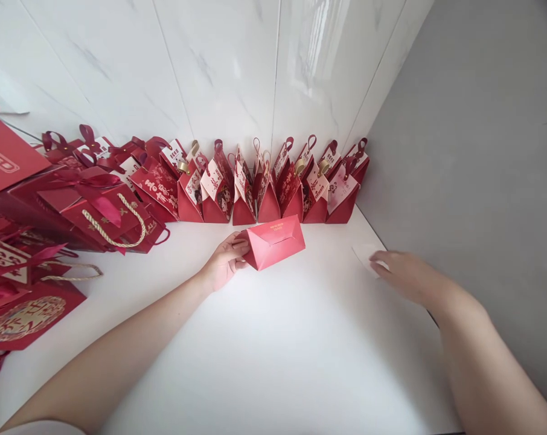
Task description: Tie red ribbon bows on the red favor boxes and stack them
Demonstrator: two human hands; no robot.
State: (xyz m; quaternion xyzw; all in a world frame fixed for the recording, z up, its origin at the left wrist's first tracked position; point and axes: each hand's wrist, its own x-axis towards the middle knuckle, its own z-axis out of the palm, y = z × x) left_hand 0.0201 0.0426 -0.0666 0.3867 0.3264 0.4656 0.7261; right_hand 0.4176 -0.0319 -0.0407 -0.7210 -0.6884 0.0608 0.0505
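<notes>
My left hand is closed on one end of a red paper gift box. The box is tipped so that its folded underside, with small gold print along the upper edge, faces me. Over at the table's right edge, my right hand has its fingers together on a thin white piece of paper. That paper is pale against the white table, and some of it is hidden by the fingers.
Several red gift boxes with ribbon loops stand in rows against the marbled wall. Larger red boxes and bags, some with rope handles, crowd the left side. A grey panel borders the white table on the right.
</notes>
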